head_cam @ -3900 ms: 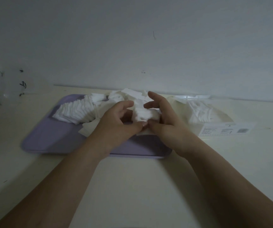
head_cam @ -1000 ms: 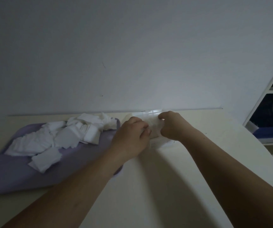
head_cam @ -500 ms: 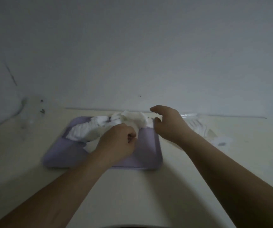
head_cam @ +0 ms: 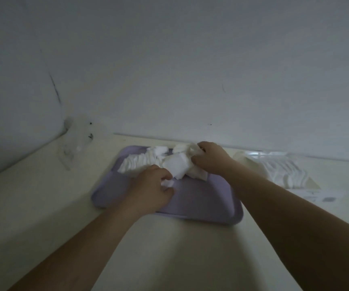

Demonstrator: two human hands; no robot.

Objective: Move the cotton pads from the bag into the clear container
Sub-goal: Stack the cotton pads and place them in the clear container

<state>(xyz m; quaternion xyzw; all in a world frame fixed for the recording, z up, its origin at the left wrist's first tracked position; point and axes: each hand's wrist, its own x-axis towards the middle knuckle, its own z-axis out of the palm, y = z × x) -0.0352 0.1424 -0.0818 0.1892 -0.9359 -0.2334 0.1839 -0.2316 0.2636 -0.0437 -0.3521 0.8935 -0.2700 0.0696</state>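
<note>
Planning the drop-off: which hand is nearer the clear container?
Left. The left hand grips cotton pads on the purple tray, right of the clear container; the right hand grips pads farther right, nearer the bag.

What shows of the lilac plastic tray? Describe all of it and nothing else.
The lilac rectangular tray looks like smooth plastic, with rounded corners and a low raised rim. It lies flat on the cream tabletop, close to the wall. Loose white square cotton pads are heaped on its far half; the near half is bare. The left hand pinches a pad over its middle; the right hand grips pads at its far edge. Neither hand plainly touches it.
</note>
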